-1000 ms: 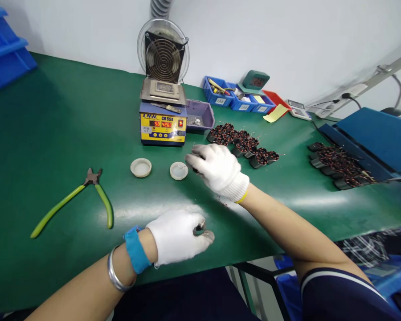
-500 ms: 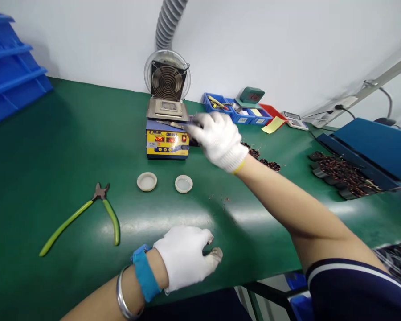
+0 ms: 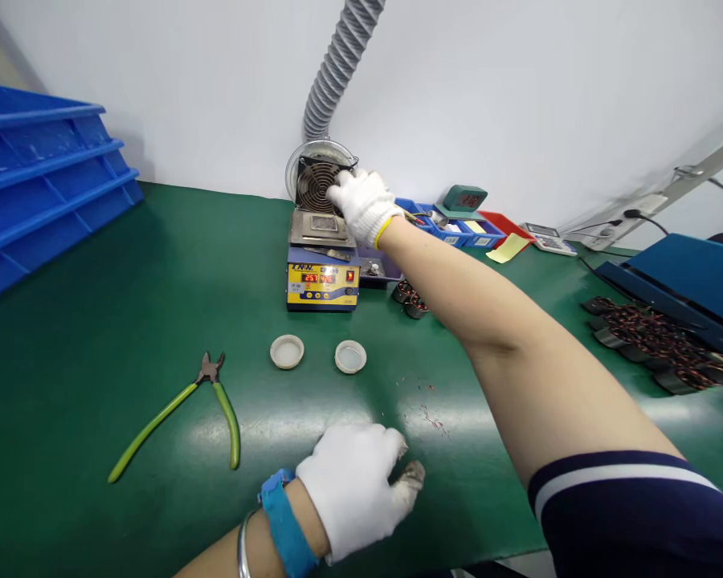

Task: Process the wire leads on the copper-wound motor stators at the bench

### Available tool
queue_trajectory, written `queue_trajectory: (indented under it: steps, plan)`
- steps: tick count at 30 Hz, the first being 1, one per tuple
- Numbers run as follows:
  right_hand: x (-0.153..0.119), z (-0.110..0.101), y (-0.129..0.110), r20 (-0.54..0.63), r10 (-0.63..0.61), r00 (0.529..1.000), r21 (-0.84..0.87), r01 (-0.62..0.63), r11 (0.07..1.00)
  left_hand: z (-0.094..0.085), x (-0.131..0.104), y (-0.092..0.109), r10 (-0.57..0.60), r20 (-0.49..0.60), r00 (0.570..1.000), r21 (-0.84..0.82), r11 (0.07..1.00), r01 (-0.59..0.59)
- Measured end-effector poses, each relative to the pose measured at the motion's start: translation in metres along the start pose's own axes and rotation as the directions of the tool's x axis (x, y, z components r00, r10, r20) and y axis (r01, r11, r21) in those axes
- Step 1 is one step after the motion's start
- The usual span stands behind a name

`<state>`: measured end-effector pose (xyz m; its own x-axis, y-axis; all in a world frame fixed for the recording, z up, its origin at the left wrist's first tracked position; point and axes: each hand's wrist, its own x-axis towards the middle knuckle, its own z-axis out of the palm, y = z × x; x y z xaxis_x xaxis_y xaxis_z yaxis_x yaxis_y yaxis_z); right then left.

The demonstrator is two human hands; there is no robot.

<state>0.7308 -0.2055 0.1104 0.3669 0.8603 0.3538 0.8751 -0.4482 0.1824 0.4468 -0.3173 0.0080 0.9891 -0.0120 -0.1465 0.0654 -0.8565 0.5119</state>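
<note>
Just now I am holding my right hand [image 3: 361, 205], in its white glove, out at the far side of the bench, where it is covering the right edge of the black fan [image 3: 315, 186]; its fingers are curling, but I cannot tell whether they are gripping anything. Below it, the yellow-fronted machine [image 3: 322, 277] is standing near the wall, its red digits glowing, with a metal plate [image 3: 324, 226] sitting on top and a flat tool [image 3: 327, 254] lying along its front ledge. My left hand [image 3: 358, 490], gloved too, is hovering or resting at the near edge, released, its greyish thumb standing apart from the bent fingers. Wire scraps [image 3: 437, 421] are lying just beyond it to the right. Farther off, two small white dishes, the left dish [image 3: 287, 352] and the right dish [image 3: 350, 357], are sitting side by side, while green-handled cutters [image 3: 210, 369] are lying spread to the left. A purple tray [image 3: 386, 273] is standing right of the machine, with a few wound coils [image 3: 413, 301] showing beside my forearm. Blue bins [image 3: 458, 235] are lining the far right, and a bigger coil cluster [image 3: 656, 337] is sitting at the right. Stacked blue crates [image 3: 36, 185] are filling the far left.
</note>
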Motion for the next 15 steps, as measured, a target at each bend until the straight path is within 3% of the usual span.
queue_trajectory:
  steps: [3,6,11,15]
  plan:
    - [0.000,-0.018,0.008,0.011,0.151,0.988,0.052,-0.151,0.987,-0.002,0.000,0.002,0.030,0.028,0.999,0.028,0.999,-0.030]
    - [0.005,-0.018,0.008,-0.003,0.268,0.963,0.221,-0.261,0.940,-0.005,0.000,0.003,0.027,0.048,0.999,0.029,0.999,-0.028]
    - [0.012,0.003,0.000,0.025,0.261,0.965,0.277,-0.257,0.926,-0.007,0.001,0.002,-0.012,0.060,0.998,0.002,1.000,0.012]
    - [0.013,0.000,0.002,-0.046,0.277,0.960,0.325,-0.248,0.912,-0.004,0.001,0.001,-0.025,0.016,1.000,-0.001,1.000,0.026]
